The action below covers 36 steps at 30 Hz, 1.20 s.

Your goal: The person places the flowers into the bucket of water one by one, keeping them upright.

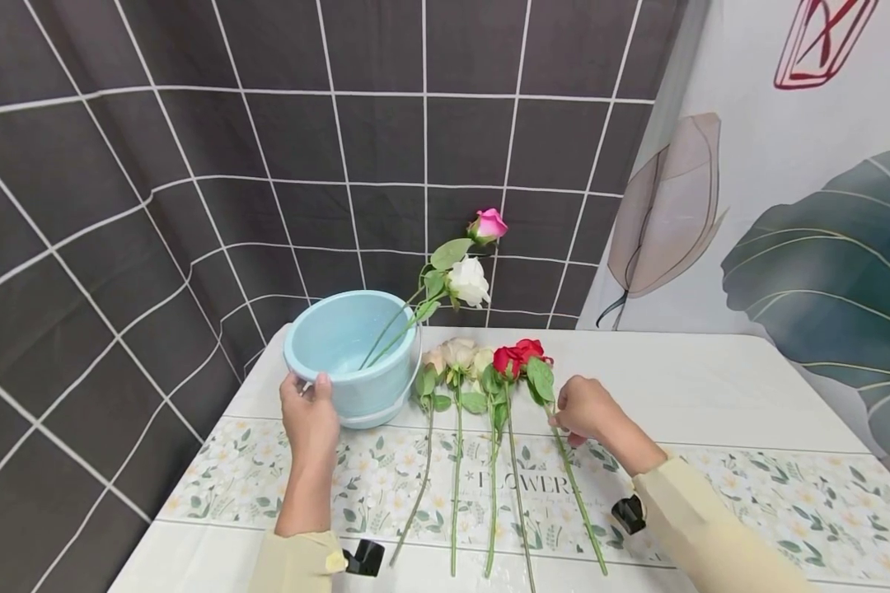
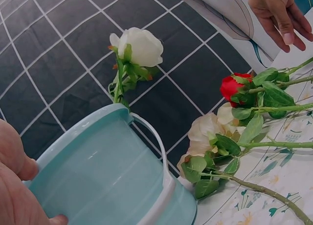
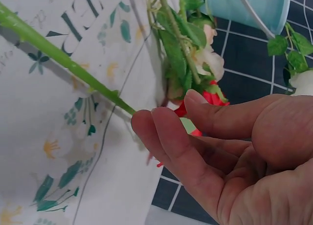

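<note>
My left hand (image 1: 310, 420) holds the rim of a light blue bucket (image 1: 371, 395), thumb over its near left edge. In the bucket lean a pink rose (image 1: 491, 225) and a white rose (image 1: 469, 282), heads out past the right rim. To the right, pale roses (image 1: 457, 354) and red roses (image 1: 517, 357) lie side by side, stems towards me. My right hand (image 1: 587, 409) is at the rightmost rose's green stem (image 1: 580, 494), just below its leaves. In the right wrist view the fingertips (image 3: 161, 117) overlap the stem, with the thumb apart from them.
A white table (image 1: 712, 387) carries a floral printed band with lettering. Behind it hangs a dark grid-patterned curtain (image 1: 386, 132), and at the right a pale curtain with large leaves (image 1: 838, 263). The bucket's white handle (image 2: 164, 171) hangs down its right side.
</note>
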Each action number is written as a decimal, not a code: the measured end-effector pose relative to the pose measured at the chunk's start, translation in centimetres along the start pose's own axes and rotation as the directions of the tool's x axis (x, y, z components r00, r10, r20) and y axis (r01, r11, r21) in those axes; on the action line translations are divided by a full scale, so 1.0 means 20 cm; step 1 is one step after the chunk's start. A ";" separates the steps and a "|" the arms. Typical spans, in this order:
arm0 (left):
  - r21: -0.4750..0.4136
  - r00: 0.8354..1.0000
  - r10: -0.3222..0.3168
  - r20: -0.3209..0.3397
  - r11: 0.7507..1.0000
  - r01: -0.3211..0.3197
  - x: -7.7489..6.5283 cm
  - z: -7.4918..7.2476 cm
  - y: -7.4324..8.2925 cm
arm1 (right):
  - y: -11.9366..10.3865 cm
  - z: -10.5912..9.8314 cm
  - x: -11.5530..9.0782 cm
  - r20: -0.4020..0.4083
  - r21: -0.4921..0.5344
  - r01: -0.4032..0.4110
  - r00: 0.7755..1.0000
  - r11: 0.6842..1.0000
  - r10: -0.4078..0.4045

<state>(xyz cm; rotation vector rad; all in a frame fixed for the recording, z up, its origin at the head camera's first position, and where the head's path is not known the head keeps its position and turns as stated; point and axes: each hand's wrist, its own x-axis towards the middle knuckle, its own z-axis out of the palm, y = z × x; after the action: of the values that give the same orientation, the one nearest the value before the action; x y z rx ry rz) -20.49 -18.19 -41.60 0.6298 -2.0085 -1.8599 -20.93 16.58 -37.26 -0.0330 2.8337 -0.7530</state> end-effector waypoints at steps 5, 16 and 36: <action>-0.008 1.000 -0.017 -0.006 1.000 0.017 -0.11 0.00 0.14 | 0.02 0.03 -0.01 0.013 0.023 -0.010 1.000 1.000 0.010; -0.016 1.000 -0.012 -0.003 1.000 0.012 -0.20 -0.01 0.24 | 0.03 0.10 -0.03 -0.002 -0.024 -0.019 1.000 1.000 0.019; -0.006 1.000 -0.026 0.000 1.000 0.026 -0.23 -0.01 0.29 | 0.09 0.18 -0.04 -0.045 0.018 -0.021 0.999 1.000 0.022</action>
<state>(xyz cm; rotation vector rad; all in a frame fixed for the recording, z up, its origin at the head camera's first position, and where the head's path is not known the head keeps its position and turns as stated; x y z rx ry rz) -17.02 -15.62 -35.59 0.6573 -2.0031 -1.8794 -19.35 16.43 -41.00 0.0174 2.8652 -0.7838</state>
